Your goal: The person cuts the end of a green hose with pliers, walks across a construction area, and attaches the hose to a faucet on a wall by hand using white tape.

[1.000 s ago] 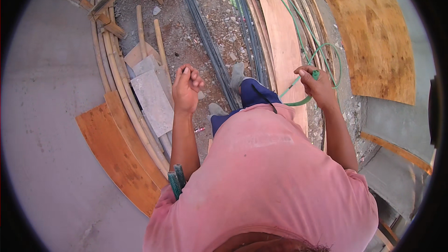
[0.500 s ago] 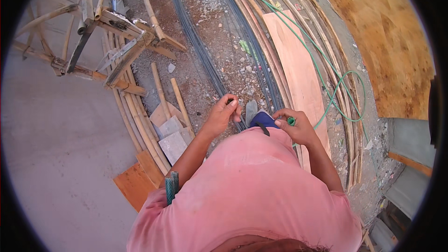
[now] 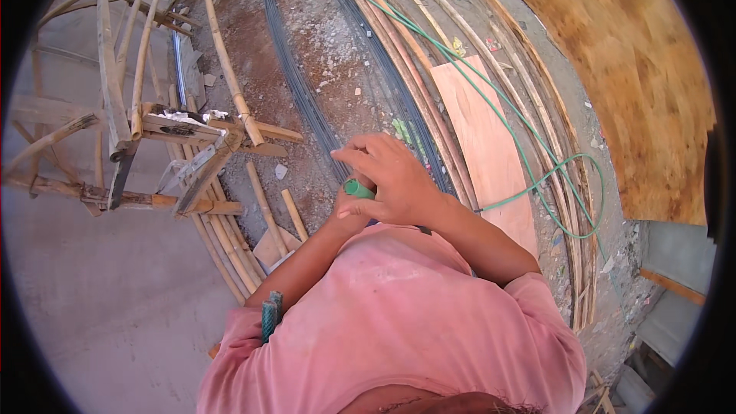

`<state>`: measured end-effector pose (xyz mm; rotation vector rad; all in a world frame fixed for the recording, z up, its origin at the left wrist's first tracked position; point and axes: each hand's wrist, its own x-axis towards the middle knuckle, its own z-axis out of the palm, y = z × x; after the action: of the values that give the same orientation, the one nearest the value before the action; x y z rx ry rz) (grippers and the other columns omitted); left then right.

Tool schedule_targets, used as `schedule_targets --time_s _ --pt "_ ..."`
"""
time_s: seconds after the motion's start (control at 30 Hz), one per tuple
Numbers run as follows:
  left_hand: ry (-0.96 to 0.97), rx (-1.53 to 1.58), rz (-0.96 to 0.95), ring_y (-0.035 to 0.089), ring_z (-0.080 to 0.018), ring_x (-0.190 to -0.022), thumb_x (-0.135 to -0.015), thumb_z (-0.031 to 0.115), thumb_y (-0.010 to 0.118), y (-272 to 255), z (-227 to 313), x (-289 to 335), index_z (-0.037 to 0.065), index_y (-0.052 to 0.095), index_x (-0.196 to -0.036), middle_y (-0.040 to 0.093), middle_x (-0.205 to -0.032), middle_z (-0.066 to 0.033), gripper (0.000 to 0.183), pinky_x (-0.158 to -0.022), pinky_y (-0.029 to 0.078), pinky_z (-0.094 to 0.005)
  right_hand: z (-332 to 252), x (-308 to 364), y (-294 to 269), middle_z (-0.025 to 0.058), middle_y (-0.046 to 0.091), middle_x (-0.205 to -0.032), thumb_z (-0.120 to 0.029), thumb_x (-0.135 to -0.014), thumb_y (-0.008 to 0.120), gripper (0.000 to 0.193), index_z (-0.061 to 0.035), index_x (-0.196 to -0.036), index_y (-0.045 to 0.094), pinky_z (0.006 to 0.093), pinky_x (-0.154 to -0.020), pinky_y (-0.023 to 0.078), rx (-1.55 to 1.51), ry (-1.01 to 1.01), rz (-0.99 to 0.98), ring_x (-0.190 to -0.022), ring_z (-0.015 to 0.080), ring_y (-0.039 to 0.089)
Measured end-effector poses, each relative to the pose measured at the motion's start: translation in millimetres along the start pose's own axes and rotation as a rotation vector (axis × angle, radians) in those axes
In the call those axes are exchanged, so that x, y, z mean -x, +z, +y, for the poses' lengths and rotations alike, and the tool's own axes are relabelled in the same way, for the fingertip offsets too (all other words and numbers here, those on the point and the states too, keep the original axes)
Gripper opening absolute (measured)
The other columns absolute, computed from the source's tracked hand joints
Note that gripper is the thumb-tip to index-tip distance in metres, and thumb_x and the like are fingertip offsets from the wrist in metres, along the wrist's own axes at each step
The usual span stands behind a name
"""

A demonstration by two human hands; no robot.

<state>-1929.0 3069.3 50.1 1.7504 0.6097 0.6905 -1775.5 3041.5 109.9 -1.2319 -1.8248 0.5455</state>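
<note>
My right hand (image 3: 402,176) reaches across in front of my body and lies over my left hand (image 3: 347,211). Between its thumb and fingers is a short, hollow green tube-like piece (image 3: 358,188), its open end facing up. My left hand sits just beneath, touching or very close to that piece. Most of its fingers are covered by the right hand, so what it grips cannot be seen. Two dark green textured handle ends (image 3: 270,320) stick up beside my left upper arm.
Bundles of thin steel rods (image 3: 295,80) run ahead over gravelly ground. To their right lie long wooden strips (image 3: 445,119), a pale plank (image 3: 491,138) and a looped green hose (image 3: 586,222). A bamboo and timber frame (image 3: 172,130) stands left; a large plywood sheet (image 3: 621,77) is right.
My right hand has swung left and forward with the green piece and now overlaps my left hand. The left hand has shifted slightly left and lower. The view has tilted a little.
</note>
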Motion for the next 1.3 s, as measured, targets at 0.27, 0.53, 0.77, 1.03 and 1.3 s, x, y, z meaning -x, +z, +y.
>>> schedule_targets --time_s 0.27,0.53,0.77,1.03,1.3 --pt "-0.029 1.174 0.204 0.030 -0.0087 -0.043 -0.106 0.043 0.031 -192 -44 -179 0.012 0.043 -0.100 0.039 -0.052 0.0005 0.034 -0.051 0.032 -0.0290 200 -125 22 0.0227 0.048 -0.136 -0.048 -0.088 0.061 0.068 -0.0023 -0.136 0.046 0.0460 -0.108 0.035 -0.108 0.403 -0.284 -0.129 0.0386 0.044" --pt "0.255 1.189 0.450 0.031 -0.0067 -0.042 -0.106 0.043 0.028 -367 -60 -313 0.014 0.048 -0.102 0.037 -0.053 0.0050 0.036 -0.054 0.034 -0.0271 416 -58 -1 0.0276 0.063 -0.117 -0.040 -0.090 0.055 0.057 0.0078 -0.121 0.059 0.0428 -0.096 0.045 0.297 1.337 -0.148 -0.111 0.0399 0.060" --pt "0.255 1.182 0.425 0.031 -0.0070 -0.043 -0.106 0.043 0.028 -457 -113 -430 0.014 0.047 -0.101 0.037 -0.053 0.0052 0.035 -0.054 0.033 -0.0273 483 -7 -14 0.0111 0.058 -0.068 -0.025 -0.089 0.061 0.023 -0.0024 -0.090 0.062 0.0444 -0.051 0.048 0.103 1.681 -0.373 -0.064 0.0238 0.062" --pt "0.059 1.144 0.364 0.032 -0.0057 -0.042 -0.107 0.042 0.028 -570 -167 -618 0.014 0.045 -0.101 0.037 -0.052 0.0059 0.033 -0.053 0.033 -0.0262 601 -230 79 0.0301 0.058 -0.121 -0.022 -0.077 0.074 0.078 0.0069 -0.140 0.038 0.0439 -0.095 0.048 0.316 1.718 0.332 -0.110 0.0416 0.060" --pt "0.187 1.165 0.394 0.033 -0.0062 -0.043 -0.107 0.039 0.028 -736 -163 -748 0.012 0.045 -0.101 0.038 -0.054 0.0058 0.032 -0.053 0.034 -0.0260 699 -561 53 0.0188 0.062 -0.120 -0.032 -0.074 0.074 0.044 -0.0186 -0.115 0.069 0.0437 -0.098 0.047 0.308 0.932 -0.550 -0.117 0.0384 0.056"
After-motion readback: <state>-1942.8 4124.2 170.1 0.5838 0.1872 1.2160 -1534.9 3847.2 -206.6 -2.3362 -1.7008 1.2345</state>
